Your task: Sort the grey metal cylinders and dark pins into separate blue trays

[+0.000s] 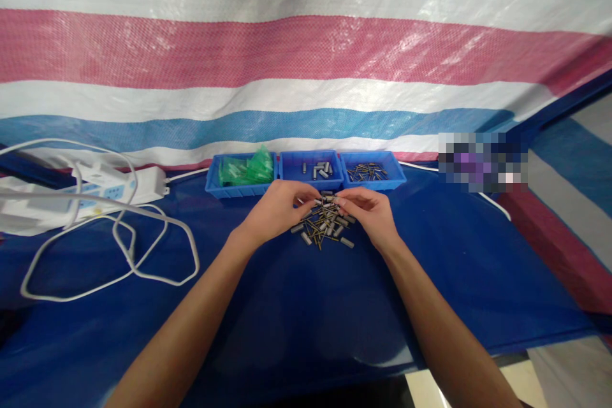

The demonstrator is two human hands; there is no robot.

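Observation:
My left hand (277,209) and my right hand (368,210) meet over a small heap of metal pins and grey sleeves (325,226) on the blue table cover (306,306). Both hands have fingers pinched together at the heap's far edge. They pinch small metal parts between the fingertips; which piece each holds is too small to make out. Just behind the hands stand three blue trays side by side: the left tray (239,187) with green plastic bags, the middle tray (310,169) with several grey sleeves, the right tray (373,172) with several thin pins.
A white power strip (115,185) lies at the left with white cables (143,255) looping across the cover. A striped red, white and blue tarp (306,51) hangs behind the trays. The table's front edge (526,341) runs at the lower right.

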